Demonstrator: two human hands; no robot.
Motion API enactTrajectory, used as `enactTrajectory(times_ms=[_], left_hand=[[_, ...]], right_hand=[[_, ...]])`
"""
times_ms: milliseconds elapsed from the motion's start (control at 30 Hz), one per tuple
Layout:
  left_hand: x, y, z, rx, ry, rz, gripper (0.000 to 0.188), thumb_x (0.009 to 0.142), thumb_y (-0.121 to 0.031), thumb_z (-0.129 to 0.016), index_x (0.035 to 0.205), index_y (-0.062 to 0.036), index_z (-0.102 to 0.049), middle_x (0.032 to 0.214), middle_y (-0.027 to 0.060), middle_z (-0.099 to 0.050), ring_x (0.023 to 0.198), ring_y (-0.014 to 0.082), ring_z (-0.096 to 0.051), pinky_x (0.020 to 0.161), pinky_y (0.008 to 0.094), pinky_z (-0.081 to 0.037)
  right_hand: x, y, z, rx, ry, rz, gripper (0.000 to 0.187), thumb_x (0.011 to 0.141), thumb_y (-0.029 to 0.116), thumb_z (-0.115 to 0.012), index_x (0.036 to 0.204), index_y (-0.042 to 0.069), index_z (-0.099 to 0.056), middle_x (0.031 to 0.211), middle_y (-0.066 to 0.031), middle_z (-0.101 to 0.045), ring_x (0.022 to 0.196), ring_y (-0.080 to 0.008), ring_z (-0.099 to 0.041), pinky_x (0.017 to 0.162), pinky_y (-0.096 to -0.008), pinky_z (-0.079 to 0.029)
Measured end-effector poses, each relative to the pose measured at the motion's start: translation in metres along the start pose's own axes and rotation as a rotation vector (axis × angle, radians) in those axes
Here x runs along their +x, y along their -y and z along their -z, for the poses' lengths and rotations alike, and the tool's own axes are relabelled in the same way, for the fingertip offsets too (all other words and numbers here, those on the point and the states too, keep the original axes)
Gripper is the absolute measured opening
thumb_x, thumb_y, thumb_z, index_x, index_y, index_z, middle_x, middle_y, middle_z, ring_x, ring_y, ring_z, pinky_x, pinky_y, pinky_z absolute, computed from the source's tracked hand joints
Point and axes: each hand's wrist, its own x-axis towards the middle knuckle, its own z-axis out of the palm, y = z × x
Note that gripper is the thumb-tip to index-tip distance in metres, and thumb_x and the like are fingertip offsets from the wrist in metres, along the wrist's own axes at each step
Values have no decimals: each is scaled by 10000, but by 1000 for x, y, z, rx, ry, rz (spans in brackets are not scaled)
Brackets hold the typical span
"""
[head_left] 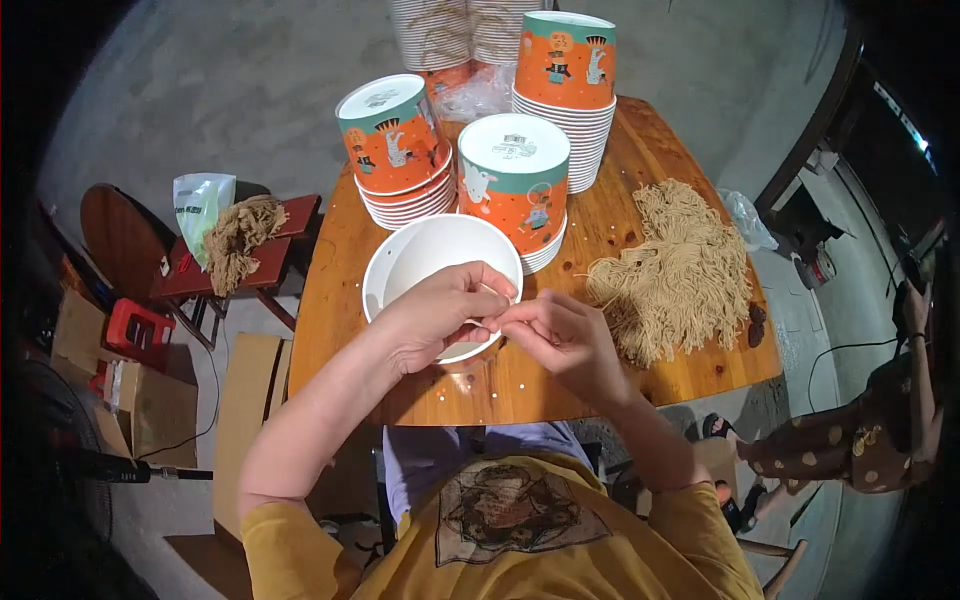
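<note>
Behind the wooden desk rises a grey wall; an open white tub sits beneath the left hand and right hand, both pinching, any contents indiscernible.

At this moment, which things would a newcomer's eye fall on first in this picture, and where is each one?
Probably the upturned orange-and-green buckets, stacked toward the far side of the wooden table. Next might be the heap of tan yarn on the table's right side. Then the left hand and right hand, fingertips close together by the open white bowl.
</note>
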Motion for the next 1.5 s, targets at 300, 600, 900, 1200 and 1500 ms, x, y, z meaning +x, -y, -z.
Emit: enactTrajectory(times_ms=[300,600,900,1200,1500], left_hand=[[-2,2,6,-49,18,-35,154,862,-10,-576,1010,-17,-532,877,40,-561,753,90,-547,694,199,-477],[-1,8,1,65,25,-192,234,828,31,-582,1039,-26,-498,927,34,-529,817,102,-542,741,230,-474],[-7,16,-1,509,-52,-436,262,851,-9,-583,1098,-46,-501,981,55,-491,873,150,-521,784,276,-478],[-9,16,-6,814,-219,-586,110,843,-56,-605,929,-9,-557,932,117,-458,833,237,-541,729,366,-483],[-13,19,-17,934,-364,-654,82,856,-67,-582,875,-4,-534,769,114,-523,740,311,-566,664,390,-461]], right_hand=[[-1,-3,5,36,29,35,164,822,21,-644,975,76,-615,696,-34,-536,571,-155,-530,522,-270,-427],[4,-10,5,107,-2,-101,143,828,72,-645,944,61,-562,725,-46,-523,574,-143,-469,531,-281,-392],[7,-4,4,22,-9,-115,119,792,43,-653,848,67,-552,720,-55,-525,567,-171,-495,518,-302,-397],[3,-5,1,-22,-76,-81,142,773,17,-660,831,77,-546,719,-45,-521,576,-168,-519,522,-304,-428],[1,-3,1,-79,-88,-67,149,771,20,-665,845,71,-546,751,-51,-533,580,-182,-534,521,-312,-443]])
